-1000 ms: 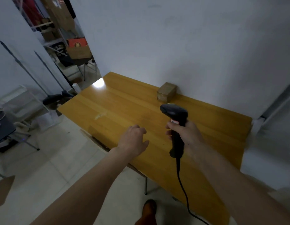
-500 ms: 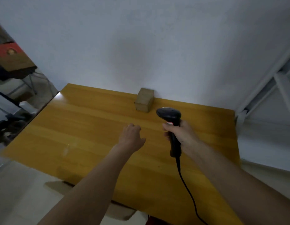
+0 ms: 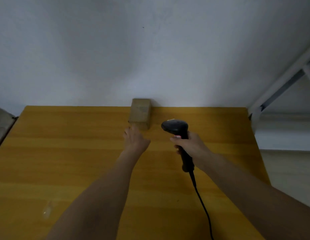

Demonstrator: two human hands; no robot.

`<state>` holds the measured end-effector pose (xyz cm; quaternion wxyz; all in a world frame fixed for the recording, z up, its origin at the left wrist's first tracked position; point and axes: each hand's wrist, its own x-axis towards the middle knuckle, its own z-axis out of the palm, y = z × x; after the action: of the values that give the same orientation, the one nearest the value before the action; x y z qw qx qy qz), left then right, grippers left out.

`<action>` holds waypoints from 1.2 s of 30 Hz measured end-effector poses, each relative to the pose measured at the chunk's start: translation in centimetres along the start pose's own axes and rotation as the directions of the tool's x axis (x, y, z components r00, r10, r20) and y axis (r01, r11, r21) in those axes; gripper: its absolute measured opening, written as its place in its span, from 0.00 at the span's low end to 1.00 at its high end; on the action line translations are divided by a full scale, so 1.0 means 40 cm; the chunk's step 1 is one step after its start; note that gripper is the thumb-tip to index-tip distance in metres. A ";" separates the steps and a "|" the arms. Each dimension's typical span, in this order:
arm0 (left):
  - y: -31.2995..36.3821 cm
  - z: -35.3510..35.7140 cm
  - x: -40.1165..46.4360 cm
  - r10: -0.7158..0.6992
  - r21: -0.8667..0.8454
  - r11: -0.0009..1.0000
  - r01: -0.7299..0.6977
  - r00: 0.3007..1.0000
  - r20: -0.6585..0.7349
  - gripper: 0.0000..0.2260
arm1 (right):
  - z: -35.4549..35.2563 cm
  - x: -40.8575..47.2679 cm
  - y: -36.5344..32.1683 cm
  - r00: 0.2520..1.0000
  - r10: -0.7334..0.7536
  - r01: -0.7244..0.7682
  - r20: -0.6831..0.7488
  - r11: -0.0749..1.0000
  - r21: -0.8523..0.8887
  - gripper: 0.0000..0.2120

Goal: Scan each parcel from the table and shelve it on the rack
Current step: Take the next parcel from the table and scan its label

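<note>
Left hand (image 3: 136, 140) now reached forward, relaxed fingertips at small brown cardboard parcel (image 3: 140, 112) against the wall on yellow wooden table (image 3: 64, 144), right hand (image 3: 191, 144) gripping black corded barcode scanner (image 3: 176, 129), parcel label unreadable

table (image 3: 64, 153): wood-look top, yellow-orange with long streaks of grain, smooth, with a soft sheen; one small pale scuff or smear near the front left (too blurred to tell which).
parcel (image 3: 140, 112): brown cardboard, matt and slightly rough; a faint darker patch on its top face, unreadable.
scanner (image 3: 175, 127): black plastic, smooth, with a dull gloss on the rounded head; a small red mark at the trigger.
cable (image 3: 202, 205): black, smooth, rubbery-looking sheath.
wall (image 3: 150, 49): painted plaster, pale grey-white, matt and even.
rack (image 3: 280, 84): painted white metal struts, smooth, matt.
</note>
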<state>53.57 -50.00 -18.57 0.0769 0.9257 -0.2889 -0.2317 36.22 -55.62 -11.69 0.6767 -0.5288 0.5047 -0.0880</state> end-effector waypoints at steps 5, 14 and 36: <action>0.055 0.005 0.112 -0.072 -0.168 0.984 0.059 0.995 -0.075 0.42 | -0.016 0.052 0.011 0.999 0.023 -0.024 -0.046 1.000 -0.016 0.05; 0.087 0.032 0.233 -0.197 -0.297 0.938 0.177 0.980 -0.038 0.47 | -0.035 0.111 0.032 0.995 0.082 -0.079 -0.056 0.996 0.047 0.10; 0.080 0.207 -0.157 0.074 -0.660 0.707 0.255 0.901 0.428 0.46 | -0.172 -0.027 0.102 0.981 0.085 -0.061 -0.172 0.988 0.141 0.02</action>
<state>43.51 -49.11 -22.56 0.3460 0.7663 -0.1416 -0.5225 28.68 -57.48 -13.84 0.6662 -0.4528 0.5748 -0.1439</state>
